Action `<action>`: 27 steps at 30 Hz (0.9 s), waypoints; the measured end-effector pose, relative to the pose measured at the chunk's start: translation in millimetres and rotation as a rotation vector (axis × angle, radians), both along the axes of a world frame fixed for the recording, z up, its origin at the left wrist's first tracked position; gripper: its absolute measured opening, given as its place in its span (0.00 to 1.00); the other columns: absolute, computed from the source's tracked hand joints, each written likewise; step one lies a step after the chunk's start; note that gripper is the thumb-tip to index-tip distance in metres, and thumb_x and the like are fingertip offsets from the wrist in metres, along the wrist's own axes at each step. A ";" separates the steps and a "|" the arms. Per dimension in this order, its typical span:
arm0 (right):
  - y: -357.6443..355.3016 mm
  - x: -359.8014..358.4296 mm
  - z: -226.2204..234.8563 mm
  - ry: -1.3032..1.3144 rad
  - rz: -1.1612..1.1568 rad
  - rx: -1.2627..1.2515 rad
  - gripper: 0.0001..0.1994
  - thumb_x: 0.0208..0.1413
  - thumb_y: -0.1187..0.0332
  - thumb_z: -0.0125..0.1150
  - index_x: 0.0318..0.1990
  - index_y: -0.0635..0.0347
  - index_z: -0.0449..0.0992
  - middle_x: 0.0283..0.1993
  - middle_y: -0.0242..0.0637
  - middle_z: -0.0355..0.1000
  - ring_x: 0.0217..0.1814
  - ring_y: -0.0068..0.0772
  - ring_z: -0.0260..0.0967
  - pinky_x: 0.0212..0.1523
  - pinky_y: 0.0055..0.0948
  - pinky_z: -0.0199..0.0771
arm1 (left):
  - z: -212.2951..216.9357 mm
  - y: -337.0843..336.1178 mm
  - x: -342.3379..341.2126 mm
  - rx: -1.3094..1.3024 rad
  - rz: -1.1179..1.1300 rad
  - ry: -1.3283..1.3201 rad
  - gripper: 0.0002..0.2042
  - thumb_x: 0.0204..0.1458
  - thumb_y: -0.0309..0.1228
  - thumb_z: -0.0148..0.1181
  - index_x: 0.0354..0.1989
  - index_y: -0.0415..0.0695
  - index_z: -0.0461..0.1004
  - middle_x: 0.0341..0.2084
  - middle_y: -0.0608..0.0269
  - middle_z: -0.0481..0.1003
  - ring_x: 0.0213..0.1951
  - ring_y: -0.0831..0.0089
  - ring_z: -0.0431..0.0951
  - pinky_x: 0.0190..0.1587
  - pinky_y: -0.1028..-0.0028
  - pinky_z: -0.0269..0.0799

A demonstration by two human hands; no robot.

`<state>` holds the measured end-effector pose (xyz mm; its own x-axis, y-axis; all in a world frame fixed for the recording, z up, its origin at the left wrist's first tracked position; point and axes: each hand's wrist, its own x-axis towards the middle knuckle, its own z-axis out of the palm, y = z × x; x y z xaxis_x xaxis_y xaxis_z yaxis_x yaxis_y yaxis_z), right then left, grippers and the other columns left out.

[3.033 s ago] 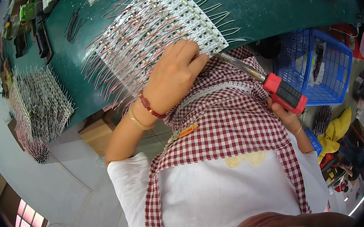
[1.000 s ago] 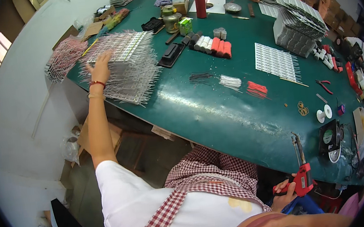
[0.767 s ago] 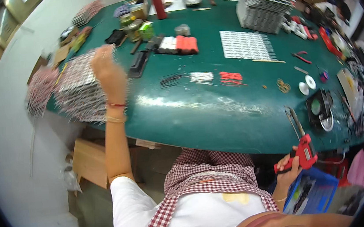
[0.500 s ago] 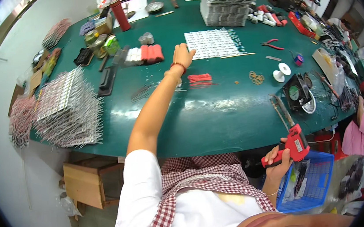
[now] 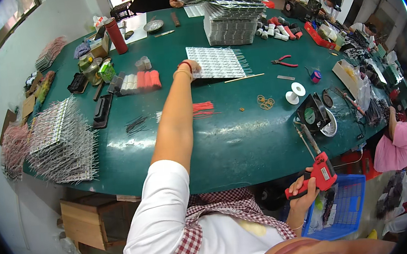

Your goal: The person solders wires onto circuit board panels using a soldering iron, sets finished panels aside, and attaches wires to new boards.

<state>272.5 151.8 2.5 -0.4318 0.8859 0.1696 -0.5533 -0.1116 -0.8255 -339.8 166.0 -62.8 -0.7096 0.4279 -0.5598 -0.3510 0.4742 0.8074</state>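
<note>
My left hand [image 5: 194, 67] reaches across the table and grips the left edge of a white panel [image 5: 219, 62] with rows of small parts and thin wires along its right side. The fingers are partly hidden behind the wrist. My right hand [image 5: 303, 192] is wrapped round the handle of a red soldering gun [image 5: 324, 174], whose metal tip points up and away over the table's near edge. Short red wires [image 5: 203, 108] lie below the panel, partly behind my left forearm. Black wires [image 5: 137, 125] lie left of that forearm.
A tall panel stack [image 5: 232, 22] stands behind; wire-fringed panels [image 5: 60, 152] pile at left. Wire bundles [image 5: 140, 80], pliers [image 5: 284, 61], rubber bands [image 5: 265, 102], a white spool [image 5: 295, 93] and a black fan [image 5: 312, 111] are on the green table. Other people sit at the back and right.
My left hand has closed on the panel's left edge, and the panel now sits tilted. The whole view has shifted a little; my right hand still holds the soldering gun.
</note>
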 end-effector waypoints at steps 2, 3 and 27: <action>0.8 10.1 2.1 -0.011 -0.060 -0.003 0.18 0.62 0.60 0.51 0.51 0.65 0.62 0.19 0.34 0.64 0.12 0.23 0.58 0.15 0.23 0.65 | 42.1 21.4 51.0 0.414 0.008 -0.252 0.16 0.53 0.17 0.51 0.51 0.36 0.65 0.49 0.51 0.71 0.49 0.56 0.74 0.51 0.53 0.72; 1.7 5.1 3.8 0.005 -0.035 0.007 0.18 0.62 0.59 0.51 0.51 0.65 0.62 0.18 0.34 0.63 0.12 0.23 0.58 0.15 0.23 0.65 | 55.0 3.1 44.4 0.556 0.002 -0.252 0.17 0.54 0.16 0.48 0.53 0.34 0.64 0.50 0.49 0.70 0.50 0.54 0.73 0.52 0.52 0.71; -40.1 -71.6 -21.4 0.068 0.477 -0.313 0.19 0.62 0.57 0.51 0.52 0.62 0.64 0.50 0.47 0.67 0.57 0.44 0.65 0.63 0.53 0.60 | 51.5 -237.0 445.3 -0.106 -0.169 1.090 0.43 0.46 0.22 0.61 0.66 0.29 0.39 0.66 0.34 0.43 0.69 0.48 0.43 0.67 0.58 0.44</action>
